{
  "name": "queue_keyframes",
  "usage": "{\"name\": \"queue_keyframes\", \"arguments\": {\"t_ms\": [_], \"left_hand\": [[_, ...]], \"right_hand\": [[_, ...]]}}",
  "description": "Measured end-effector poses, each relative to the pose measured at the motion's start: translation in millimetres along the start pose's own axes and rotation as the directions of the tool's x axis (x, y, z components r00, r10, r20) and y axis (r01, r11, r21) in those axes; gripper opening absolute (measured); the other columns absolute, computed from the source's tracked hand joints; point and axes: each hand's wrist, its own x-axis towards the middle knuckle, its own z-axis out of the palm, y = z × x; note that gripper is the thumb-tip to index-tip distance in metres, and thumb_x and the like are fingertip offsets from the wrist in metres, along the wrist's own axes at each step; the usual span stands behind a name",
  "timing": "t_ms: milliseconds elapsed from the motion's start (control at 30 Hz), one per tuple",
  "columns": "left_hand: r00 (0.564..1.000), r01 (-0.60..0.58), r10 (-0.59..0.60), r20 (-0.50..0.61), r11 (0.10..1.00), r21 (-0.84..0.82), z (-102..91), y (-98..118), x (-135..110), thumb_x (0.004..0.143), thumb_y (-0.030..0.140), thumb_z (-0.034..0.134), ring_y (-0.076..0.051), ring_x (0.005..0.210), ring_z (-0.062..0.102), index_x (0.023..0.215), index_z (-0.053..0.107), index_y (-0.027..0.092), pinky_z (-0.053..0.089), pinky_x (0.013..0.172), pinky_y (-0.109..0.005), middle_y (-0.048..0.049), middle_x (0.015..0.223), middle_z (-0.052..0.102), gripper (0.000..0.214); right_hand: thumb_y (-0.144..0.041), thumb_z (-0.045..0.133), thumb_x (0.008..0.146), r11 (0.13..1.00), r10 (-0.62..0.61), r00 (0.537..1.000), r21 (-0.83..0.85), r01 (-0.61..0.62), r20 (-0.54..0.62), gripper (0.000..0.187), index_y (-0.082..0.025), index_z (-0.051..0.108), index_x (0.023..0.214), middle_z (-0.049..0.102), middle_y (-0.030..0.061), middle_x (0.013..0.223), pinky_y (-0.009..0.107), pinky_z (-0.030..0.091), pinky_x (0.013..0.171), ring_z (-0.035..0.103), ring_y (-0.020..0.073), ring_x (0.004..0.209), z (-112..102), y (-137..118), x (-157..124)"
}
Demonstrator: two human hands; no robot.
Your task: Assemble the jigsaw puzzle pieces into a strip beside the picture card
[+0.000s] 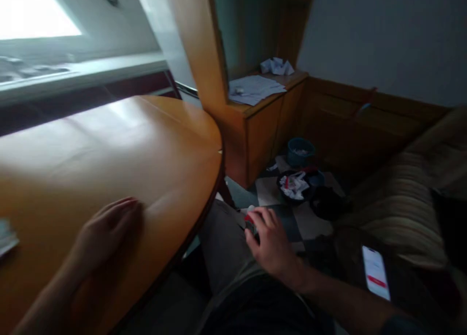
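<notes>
Mostly, the L side is taken up by a wooden table, w/ light reflected in its glossy top. Past its rounded end, a wooden cabinet is seen, its ledge covered w/ loose papers. At far R, a striped cover is seen. On the checkered floor, a blue bucket is set; just nearer, crumpled scraps are heaped in a dark bin.

The L hand is held at the tabletop, fingers curled; its underside is hidden, so grip & contact can't be told. The R hand is held by the trouser leg, past the table edge. R of that forearm, a lit phone is laid on a dark surface. Smallest, a red-and-white item is held btwn R thumb & fingers; exact type can't be told.
</notes>
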Motion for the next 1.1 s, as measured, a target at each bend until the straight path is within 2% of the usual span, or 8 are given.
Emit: {"name": "queue_keyframes", "arguments": {"t_ms": [67, 133, 200, 267, 433, 533, 667, 1100], "left_hand": [[0.990, 0.060, -0.064, -0.128, 0.998, -0.033, -1.7, -10.2, 4.7, 0.095, 0.061, 0.037, -0.022, 0.117, 0.061, 0.120, 0.060, 0.026, 0.046, 0.108, -0.048, 0.0066, 0.132, 0.065, 0.049], [0.977, 0.103, -0.097, -0.190, 0.994, 0.026, -4.3, -24.3, 8.1, 0.096, 0.054, 0.040, -0.023, 0.128, 0.055, 0.131, 0.055, 0.021, 0.044, 0.112, -0.044, -0.0030, 0.142, 0.058, 0.051], [0.964, 0.151, -0.128, -0.232, 0.985, 0.081, -8.5, -40.2, 9.3, 0.096, 0.045, 0.044, -0.024, 0.141, 0.043, 0.141, 0.048, 0.018, 0.036, 0.119, -0.043, -0.0081, 0.153, 0.046, 0.053], [0.954, 0.199, -0.164, -0.252, 0.972, 0.123, -13.9, -55.6, 8.7, 0.095, 0.040, 0.047, -0.025, 0.146, 0.035, 0.146, 0.043, 0.016, 0.032, 0.121, -0.044, -0.0111, 0.157, 0.039, 0.056], [0.949, 0.271, -0.228, -0.216, 0.943, 0.194, -24.5, -96.1, 9.9, 0.094, 0.041, 0.051, -0.026, 0.149, 0.030, 0.149, 0.039, 0.011, 0.027, 0.124, -0.042, -0.0144, 0.158, 0.037, 0.063], [0.938, 0.321, -0.277, -0.208, 0.921, 0.219, -23.3, -120.9, 14.4, 0.094, 0.040, 0.049, -0.028, 0.151, 0.025, 0.150, 0.035, 0.004, 0.025, 0.124, -0.042, -0.0191, 0.160, 0.031, 0.068], [0.941, 0.333, -0.305, -0.147, 0.915, 0.230, -13.3, -138.1, 14.2, 0.095, 0.044, 0.046, -0.029, 0.150, 0.027, 0.147, 0.039, -0.001, 0.024, 0.125, -0.039, -0.0226, 0.157, 0.035, 0.070], [0.930, 0.366, -0.343, -0.129, 0.891, 0.268, -10.8, -123.9, 2.0, 0.099, 0.047, 0.035, -0.028, 0.151, 0.024, 0.149, 0.035, -0.001, 0.020, 0.126, -0.037, -0.0202, 0.159, 0.031, 0.069]], "right_hand": [[-0.031, 0.049, 0.095, 0.975, -0.187, 0.982, 0.115, 0.188, -0.024, 0.037, -0.024, 0.058, 0.130, 0.057, 0.0108, 0.127, 0.047, 0.044, 0.104, 0.051, 0.0284, 0.119, -6.4, -34.2, 42.8], [-0.032, 0.046, 0.096, 0.912, -0.372, 0.927, 0.167, 0.374, -0.045, 0.038, -0.022, 0.058, 0.131, 0.056, 0.0106, 0.131, 0.045, 0.041, 0.108, 0.049, 0.0275, 0.125, 7.1, -71.1, 93.6], [-0.033, 0.042, 0.097, 0.832, -0.523, 0.851, 0.197, 0.519, -0.032, 0.040, -0.019, 0.058, 0.131, 0.054, 0.0117, 0.134, 0.044, 0.039, 0.110, 0.047, 0.0271, 0.128, 40.0, -112.1, 146.0], [-0.032, 0.040, 0.097, 0.777, -0.623, 0.779, 0.164, 0.607, 0.067, 0.044, -0.016, 0.056, 0.136, 0.050, 0.0126, 0.143, 0.045, 0.035, 0.113, 0.043, 0.0267, 0.134, 84.3, -154.7, 193.2], [-0.030, 0.040, 0.097, 0.716, -0.686, 0.676, 0.087, 0.692, 0.268, 0.052, -0.011, 0.047, 0.145, 0.041, 0.0136, 0.156, 0.041, 0.027, 0.117, 0.035, 0.0246, 0.143, 186.9, -232.0, 270.0], [-0.032, 0.038, 0.098, 0.719, -0.663, 0.669, 0.037, 0.694, 0.337, 0.057, -0.011, 0.040, 0.151, 0.035, 0.0141, 0.160, 0.046, 0.021, 0.119, 0.029, 0.0264, 0.147, 224.5, -245.3, 290.3], [-0.045, 0.038, 0.097, 0.712, -0.623, 0.655, -0.037, 0.701, 0.428, 0.059, -0.018, 0.044, 0.150, 0.035, 0.0120, 0.160, 0.051, 0.017, 0.120, 0.026, 0.0284, 0.149, 249.3, -239.4, 298.5], [-0.047, 0.027, 0.100, 0.652, -0.598, 0.640, -0.171, 0.739, 0.484, 0.062, -0.020, 0.032, 0.156, 0.022, 0.0084, 0.165, 0.050, 0.012, 0.121, 0.016, 0.0256, 0.153, 256.1, -233.7, 294.4]]}}
